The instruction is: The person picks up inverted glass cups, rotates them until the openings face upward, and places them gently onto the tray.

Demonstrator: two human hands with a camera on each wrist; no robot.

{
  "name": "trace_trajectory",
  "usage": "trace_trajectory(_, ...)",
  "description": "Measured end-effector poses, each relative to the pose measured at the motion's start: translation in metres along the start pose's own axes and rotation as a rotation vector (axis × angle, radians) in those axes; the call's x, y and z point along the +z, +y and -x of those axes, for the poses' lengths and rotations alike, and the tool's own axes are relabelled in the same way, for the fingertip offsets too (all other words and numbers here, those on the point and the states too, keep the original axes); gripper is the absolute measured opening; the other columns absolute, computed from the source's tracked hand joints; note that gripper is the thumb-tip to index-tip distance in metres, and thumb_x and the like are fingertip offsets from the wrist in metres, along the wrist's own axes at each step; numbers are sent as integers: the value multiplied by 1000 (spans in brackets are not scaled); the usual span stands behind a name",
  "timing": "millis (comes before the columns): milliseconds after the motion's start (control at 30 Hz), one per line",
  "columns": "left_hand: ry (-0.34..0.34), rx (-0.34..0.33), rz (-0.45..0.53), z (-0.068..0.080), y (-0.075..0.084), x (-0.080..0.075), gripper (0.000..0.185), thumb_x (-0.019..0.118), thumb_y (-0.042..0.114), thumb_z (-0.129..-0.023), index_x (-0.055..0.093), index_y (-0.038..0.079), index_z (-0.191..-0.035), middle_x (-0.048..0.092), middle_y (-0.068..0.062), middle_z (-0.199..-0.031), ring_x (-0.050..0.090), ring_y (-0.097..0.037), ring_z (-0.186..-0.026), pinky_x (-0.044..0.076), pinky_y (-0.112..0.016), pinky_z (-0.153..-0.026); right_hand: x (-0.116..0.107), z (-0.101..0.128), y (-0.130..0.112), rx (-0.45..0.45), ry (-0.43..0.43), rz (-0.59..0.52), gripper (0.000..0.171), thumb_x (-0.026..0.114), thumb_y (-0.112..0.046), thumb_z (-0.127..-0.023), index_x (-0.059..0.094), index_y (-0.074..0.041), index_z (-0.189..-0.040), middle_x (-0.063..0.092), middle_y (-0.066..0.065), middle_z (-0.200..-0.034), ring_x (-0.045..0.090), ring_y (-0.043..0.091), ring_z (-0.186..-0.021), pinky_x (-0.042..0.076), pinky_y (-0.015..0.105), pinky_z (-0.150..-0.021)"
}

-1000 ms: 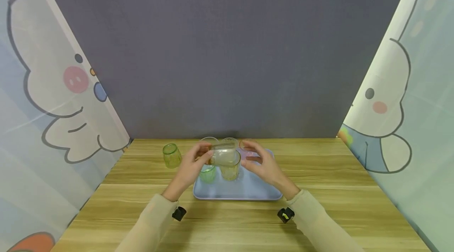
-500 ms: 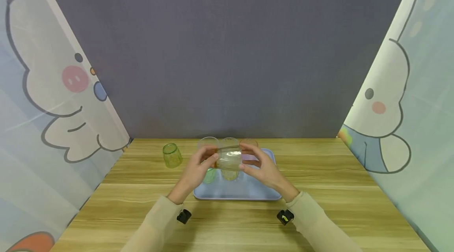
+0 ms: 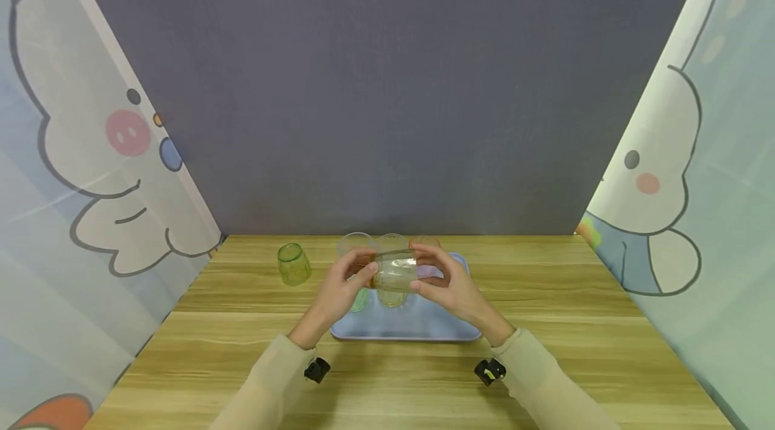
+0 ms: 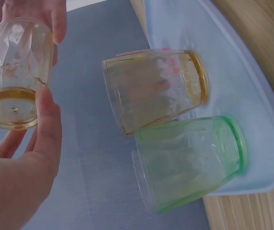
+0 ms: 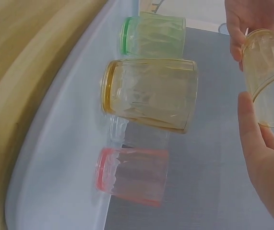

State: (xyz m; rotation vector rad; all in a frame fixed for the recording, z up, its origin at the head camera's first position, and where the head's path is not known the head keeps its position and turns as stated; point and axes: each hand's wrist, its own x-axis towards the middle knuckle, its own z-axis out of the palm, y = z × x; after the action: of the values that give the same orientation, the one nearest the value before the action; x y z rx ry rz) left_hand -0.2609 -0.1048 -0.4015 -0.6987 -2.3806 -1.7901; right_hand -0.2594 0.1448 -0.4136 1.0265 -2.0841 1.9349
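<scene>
A pale amber drinking glass [image 3: 396, 271] lies sideways in the air above the tray, held between both hands. My left hand [image 3: 342, 287] grips its thick amber base end, which faces that hand in the left wrist view. At the rim end, my right hand [image 3: 451, 290] holds the glass between thumb and fingers. Below, another amber glass [image 5: 148, 93] and a green glass [image 4: 189, 163] stand on the light blue tray [image 3: 412, 330]. Behind these are a pink glass [image 5: 134, 175] and clear-looking glasses [image 3: 356, 241], partly hidden by the hands.
A yellow-green glass [image 3: 294, 265] stands on the wooden table [image 3: 533, 282], left of the tray. A grey panel [image 3: 393, 93] rises at the table's back edge. Curtains with cartoon figures [image 3: 660, 201] hang at both sides.
My right hand has closed its fingers on the rim end of the amber glass. The left hand has shifted slightly right with the glass, which has come down a little and levelled.
</scene>
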Motion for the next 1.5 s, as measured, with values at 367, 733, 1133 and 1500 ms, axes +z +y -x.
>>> trace_trajectory(367,6,-5,-8,4,1,-2,38,60,29,-104,59,11,-137,64,-7,-123,61,-23,-112,50,-43,-94,3,0,-2,-48,14,16,58,73,2,-90,47,7,-141,56,26,-127,59,27,-113,58,39,-87)
trace_trajectory(733,18,63,-18,4,13,-6,40,63,24,-102,59,0,-135,64,-9,-124,60,-26,-114,52,-38,-93,2,-1,-13,-89,17,49,58,73,3,-89,46,7,-141,54,25,-131,58,20,-115,58,38,-88)
trace_trajectory(1133,-13,142,-162,0,19,-15,34,62,26,-103,63,8,-132,66,-3,-119,62,-20,-108,53,-39,-91,-4,-6,-26,-54,11,111,58,74,1,-89,50,2,-141,55,20,-130,55,25,-114,57,41,-90)
trace_trajectory(1500,-16,170,-293,-7,22,-37,28,58,27,-105,67,10,-126,67,-1,-113,62,-18,-104,52,-44,-89,-13,-9,-34,-18,24,208,59,76,-1,-88,51,-4,-142,54,15,-129,53,30,-115,57,43,-89)
